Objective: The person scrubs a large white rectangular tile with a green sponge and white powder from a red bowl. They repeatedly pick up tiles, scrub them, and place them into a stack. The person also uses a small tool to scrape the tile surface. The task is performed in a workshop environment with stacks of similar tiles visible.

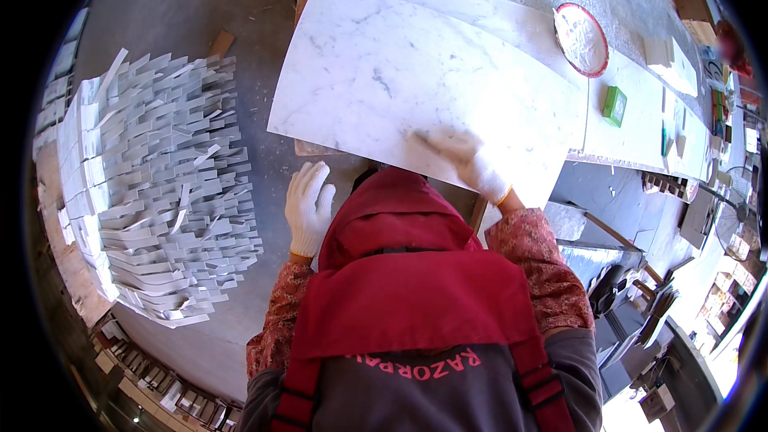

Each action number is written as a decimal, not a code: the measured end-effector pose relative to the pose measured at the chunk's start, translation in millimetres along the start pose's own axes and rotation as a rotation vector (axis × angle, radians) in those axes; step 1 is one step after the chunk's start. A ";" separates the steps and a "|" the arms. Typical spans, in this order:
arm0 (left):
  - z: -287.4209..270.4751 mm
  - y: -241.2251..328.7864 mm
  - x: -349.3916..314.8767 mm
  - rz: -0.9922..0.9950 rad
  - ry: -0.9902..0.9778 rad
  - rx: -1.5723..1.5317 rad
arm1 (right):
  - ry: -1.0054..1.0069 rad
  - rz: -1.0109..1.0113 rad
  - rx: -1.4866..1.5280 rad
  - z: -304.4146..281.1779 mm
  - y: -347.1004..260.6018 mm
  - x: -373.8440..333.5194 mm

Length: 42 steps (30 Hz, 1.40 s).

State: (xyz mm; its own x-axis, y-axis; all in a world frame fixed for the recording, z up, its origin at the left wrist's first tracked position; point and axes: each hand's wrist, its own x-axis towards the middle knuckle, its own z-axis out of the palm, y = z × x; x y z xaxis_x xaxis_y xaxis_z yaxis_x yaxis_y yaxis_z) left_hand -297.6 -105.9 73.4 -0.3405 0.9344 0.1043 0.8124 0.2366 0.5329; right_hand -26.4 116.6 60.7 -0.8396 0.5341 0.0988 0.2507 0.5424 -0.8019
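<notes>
- Resting flat on the white marble slab (400, 72), the gloved right hand (464, 162) has its fingers spread and grips nothing.
- The slab lies on the table (320, 154).
- The left hand (308, 206) lies open on the table, just beside the slab's near edge.
- A stack of grey strips (152, 184) stands well to the left.

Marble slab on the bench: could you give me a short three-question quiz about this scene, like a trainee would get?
1. True or false: the right hand lies flat on the marble slab.
2. What lies stacked on the person's left? A) stone strips B) wooden planks
3. What do both hands wear?

Key:
1. True.
2. A, the pile of stone strips.
3. White gloves; the left hand rests just off the slab's near edge.
</notes>
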 end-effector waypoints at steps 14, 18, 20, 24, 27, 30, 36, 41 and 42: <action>13.9 13.6 57.8 0.250 -0.153 0.237 | 0.149 0.536 0.300 50.2 -44.7 -83.3; 48.5 21.0 133.9 0.397 -0.162 0.331 | 0.196 0.630 0.240 36.3 -48.4 -101.0; 75.0 27.1 168.1 0.394 -0.110 0.384 | 0.270 0.672 0.301 36.3 -52.2 -110.1; 115.7 69.4 179.2 0.534 -0.142 0.425 | 0.398 0.769 0.259 40.6 -57.5 -124.9; 141.3 82.8 129.5 0.978 -0.112 0.561 | 0.512 0.810 0.147 42.4 -53.0 -132.8; 135.9 74.4 50.4 1.223 -0.384 0.309 | 0.539 0.845 0.103 31.3 -44.0 -124.1; 62.9 -39.6 26.1 0.641 -0.541 0.133 | 0.562 0.576 -0.091 31.9 -14.5 -67.4; 17.9 -75.4 27.1 0.147 -0.490 0.160 | 0.398 0.552 -0.392 49.8 -10.1 -22.8; 15.4 -72.1 25.9 0.091 -0.446 0.123 | 0.311 0.503 -0.412 54.6 -18.6 -20.2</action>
State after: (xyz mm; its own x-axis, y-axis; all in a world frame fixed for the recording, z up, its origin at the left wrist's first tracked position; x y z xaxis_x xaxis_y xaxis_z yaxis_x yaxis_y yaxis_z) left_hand -357.8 -94.7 24.7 -0.0507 0.9697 -0.2390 0.8886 0.1530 0.4323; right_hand -40.4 60.3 41.4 -0.4137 0.9103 -0.0114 0.7838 0.3498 -0.5131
